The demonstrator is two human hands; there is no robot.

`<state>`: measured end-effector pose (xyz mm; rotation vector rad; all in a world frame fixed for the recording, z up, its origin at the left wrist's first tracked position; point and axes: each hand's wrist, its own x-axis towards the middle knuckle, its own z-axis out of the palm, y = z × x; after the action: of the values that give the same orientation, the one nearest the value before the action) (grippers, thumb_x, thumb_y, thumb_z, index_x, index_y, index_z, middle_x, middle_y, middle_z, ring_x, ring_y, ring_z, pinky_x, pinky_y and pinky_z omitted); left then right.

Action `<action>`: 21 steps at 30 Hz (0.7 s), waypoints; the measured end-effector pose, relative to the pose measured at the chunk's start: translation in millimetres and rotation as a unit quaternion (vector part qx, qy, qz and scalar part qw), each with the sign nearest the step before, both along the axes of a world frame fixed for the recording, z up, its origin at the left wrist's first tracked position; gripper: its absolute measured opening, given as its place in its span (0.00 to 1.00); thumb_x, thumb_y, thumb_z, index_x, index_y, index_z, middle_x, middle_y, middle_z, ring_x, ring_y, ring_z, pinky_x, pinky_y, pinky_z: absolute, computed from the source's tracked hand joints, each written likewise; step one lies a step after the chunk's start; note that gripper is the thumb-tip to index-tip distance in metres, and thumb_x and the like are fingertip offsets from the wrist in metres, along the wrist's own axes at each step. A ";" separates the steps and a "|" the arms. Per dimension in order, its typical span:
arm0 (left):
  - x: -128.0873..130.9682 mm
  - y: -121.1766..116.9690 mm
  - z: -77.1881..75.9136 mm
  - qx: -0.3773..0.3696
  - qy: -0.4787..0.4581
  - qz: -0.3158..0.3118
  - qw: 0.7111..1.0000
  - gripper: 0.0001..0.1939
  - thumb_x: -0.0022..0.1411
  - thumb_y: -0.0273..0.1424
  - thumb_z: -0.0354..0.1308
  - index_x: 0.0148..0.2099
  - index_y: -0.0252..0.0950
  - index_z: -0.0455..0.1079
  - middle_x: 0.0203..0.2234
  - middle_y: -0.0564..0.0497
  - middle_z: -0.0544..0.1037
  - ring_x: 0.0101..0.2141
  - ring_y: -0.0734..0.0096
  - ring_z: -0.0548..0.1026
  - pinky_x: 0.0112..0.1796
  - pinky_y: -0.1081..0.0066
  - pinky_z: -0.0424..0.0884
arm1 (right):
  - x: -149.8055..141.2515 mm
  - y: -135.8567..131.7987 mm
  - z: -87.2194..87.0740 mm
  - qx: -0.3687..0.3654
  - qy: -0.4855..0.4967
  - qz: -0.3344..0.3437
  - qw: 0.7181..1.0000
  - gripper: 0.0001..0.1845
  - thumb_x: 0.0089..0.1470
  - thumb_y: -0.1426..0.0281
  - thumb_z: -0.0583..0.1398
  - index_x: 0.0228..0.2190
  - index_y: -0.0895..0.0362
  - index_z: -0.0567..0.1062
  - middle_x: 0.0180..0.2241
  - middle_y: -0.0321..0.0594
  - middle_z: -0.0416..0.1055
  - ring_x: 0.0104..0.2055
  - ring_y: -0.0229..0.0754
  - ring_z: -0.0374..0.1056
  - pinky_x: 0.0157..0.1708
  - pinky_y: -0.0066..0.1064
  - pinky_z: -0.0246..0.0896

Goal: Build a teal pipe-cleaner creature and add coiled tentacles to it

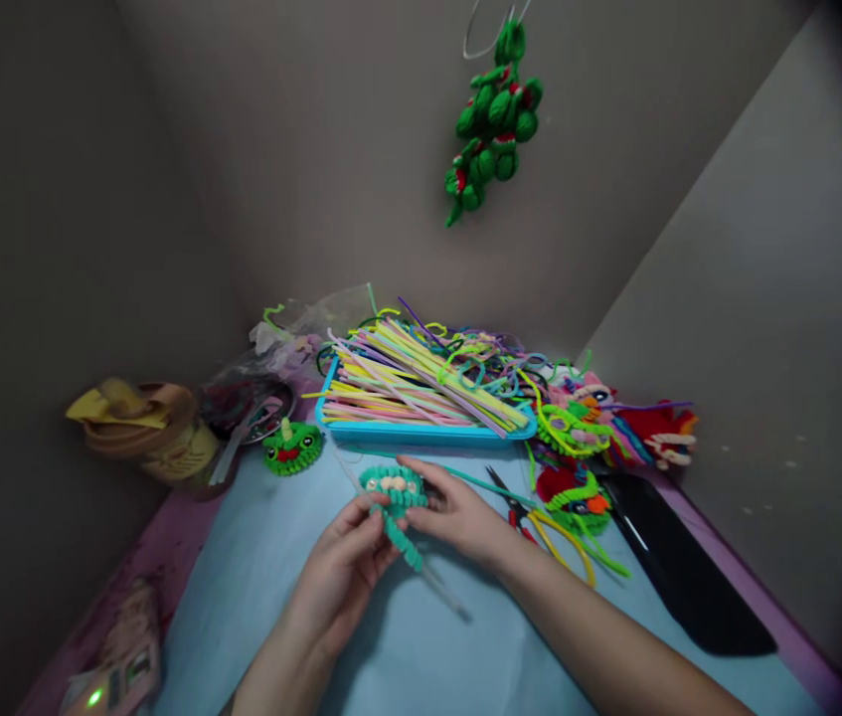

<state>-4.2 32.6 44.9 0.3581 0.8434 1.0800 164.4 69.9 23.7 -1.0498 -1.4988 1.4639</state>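
A teal pipe-cleaner figure with pale round parts on its front is held between both hands above the blue table cover. My left hand pinches it from the left, at the upper end of a coiled teal pipe-cleaner strand. From the lower end of that coil a thin grey rod sticks out toward the lower right. My right hand grips the figure's right side with thumb and fingers. The fingertips partly hide it.
Behind the hands stands a blue tray piled with pipe cleaners. Red-handled pliers and yellow-handled scissors lie at right, near a black slab. A green pipe-cleaner figure sits left; green figures hang above.
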 end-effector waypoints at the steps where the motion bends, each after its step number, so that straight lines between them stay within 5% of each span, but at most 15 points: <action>1: 0.3 0.4 -0.6 0.010 0.002 0.019 1.000 0.15 0.45 0.28 0.68 0.37 0.33 0.71 0.31 0.49 0.75 0.32 0.72 0.76 0.35 0.74 0.73 | -1.2 -2.2 1.5 0.031 -0.013 -0.025 0.999 0.29 0.48 0.63 0.62 0.52 0.52 0.64 0.53 0.43 0.60 0.52 0.45 0.60 0.47 0.35 0.60; 5: 0.1 2.1 -1.5 0.047 0.021 0.101 0.994 0.15 0.45 0.29 0.69 0.37 0.32 0.72 0.31 0.50 0.76 0.33 0.72 0.76 0.37 0.74 0.73 | -6.4 -15.4 9.9 0.144 -0.102 -0.128 0.976 0.17 0.53 0.64 0.57 0.45 0.54 0.66 0.45 0.43 0.65 0.47 0.43 0.62 0.42 0.33 0.60; 12: -2.8 3.9 -1.3 0.082 0.028 0.168 0.982 0.17 0.43 0.30 0.70 0.37 0.35 0.72 0.30 0.53 0.77 0.35 0.72 0.76 0.39 0.75 0.72 | -17.6 -33.8 13.2 0.099 -0.180 -0.004 0.979 0.08 0.55 0.70 0.54 0.36 0.55 0.70 0.24 0.32 0.68 0.26 0.35 0.63 0.26 0.25 0.56; 21: 0.2 -3.3 -10.7 0.122 0.148 0.108 0.975 0.20 0.43 0.31 0.69 0.42 0.35 0.75 0.37 0.45 0.79 0.39 0.66 0.76 0.43 0.70 0.69 | -14.9 -34.8 21.7 0.184 -0.163 -0.059 0.968 0.09 0.56 0.71 0.54 0.33 0.55 0.74 0.28 0.35 0.72 0.31 0.37 0.67 0.32 0.26 0.59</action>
<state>-4.0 29.3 34.2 0.6576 1.0326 1.3591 149.5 35.1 45.4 -1.1595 -1.8178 0.9119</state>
